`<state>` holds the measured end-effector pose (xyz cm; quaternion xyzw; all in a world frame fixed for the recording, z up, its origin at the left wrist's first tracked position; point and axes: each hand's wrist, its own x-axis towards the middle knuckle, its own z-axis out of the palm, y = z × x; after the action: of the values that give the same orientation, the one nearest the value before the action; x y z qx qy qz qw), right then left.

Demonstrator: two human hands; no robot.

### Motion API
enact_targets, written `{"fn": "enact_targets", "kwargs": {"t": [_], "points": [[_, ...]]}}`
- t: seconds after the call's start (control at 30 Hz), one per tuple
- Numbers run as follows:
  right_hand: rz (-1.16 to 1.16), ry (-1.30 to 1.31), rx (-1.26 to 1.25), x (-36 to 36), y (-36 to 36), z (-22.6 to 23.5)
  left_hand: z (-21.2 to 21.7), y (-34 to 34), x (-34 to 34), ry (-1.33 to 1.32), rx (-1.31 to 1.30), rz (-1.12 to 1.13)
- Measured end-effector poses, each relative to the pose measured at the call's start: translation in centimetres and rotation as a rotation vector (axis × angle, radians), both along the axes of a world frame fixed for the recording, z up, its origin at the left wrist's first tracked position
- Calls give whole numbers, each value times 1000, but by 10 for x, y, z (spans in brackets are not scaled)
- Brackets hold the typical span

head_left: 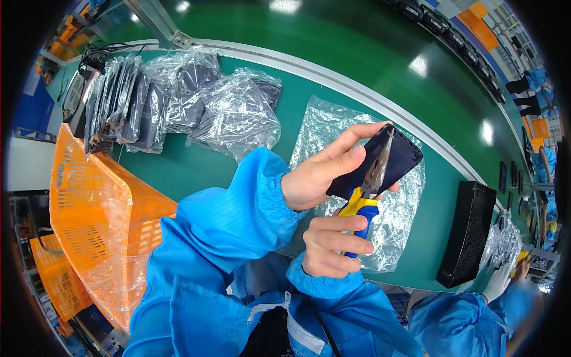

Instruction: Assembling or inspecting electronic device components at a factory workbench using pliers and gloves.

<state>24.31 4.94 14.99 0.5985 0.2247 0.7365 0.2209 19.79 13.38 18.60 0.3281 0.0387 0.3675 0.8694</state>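
My left hand grips a flat dark rectangular casing by its edges, thumb on the near side. In my right hand is a pair of needle-nose pliers with yellow and blue handles, the fingers wrapped round them. The pliers' metal jaws lie across the casing's face and their tip reaches its upper edge; whether they pinch anything there I cannot tell. Beneath both hands a clear plastic bag is spread on the green tabletop.
Several dark flat pieces in clear bags are stacked at the far left. An orange basket stands at my left. A long black box sits to the right, near a co-worker's blue sleeve. A metal rail borders the table's far side.
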Motion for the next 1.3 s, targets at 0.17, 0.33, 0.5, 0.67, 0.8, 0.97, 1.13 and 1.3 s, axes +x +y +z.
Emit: {"fn": "enact_targets", "kwargs": {"t": [0.17,0.33,0.5,0.67,0.8,0.97,1.13,1.3], "points": [[-139,-229,-1,9,0,-5,-3,2,-2,106,88,92],[-445,-853,-137,35,-13,6,-6,4,0,148,99,199],[-689,-1529,-331,46,-30,37,-7,3,1,198,38,307],[-1369,-2875,-376,77,-43,52,-1,8,-1,63,-136,295],[-1594,-3692,74,94,-34,36,-1,7,0,30,-129,278],[-1165,-4286,332,97,-33,17,-2,10,5,-15,-131,225],[-1369,-4336,786,96,-30,24,-8,7,7,31,-212,223],[-1858,-3552,528,97,-17,49,-15,-2,13,-7,-180,201]]}}
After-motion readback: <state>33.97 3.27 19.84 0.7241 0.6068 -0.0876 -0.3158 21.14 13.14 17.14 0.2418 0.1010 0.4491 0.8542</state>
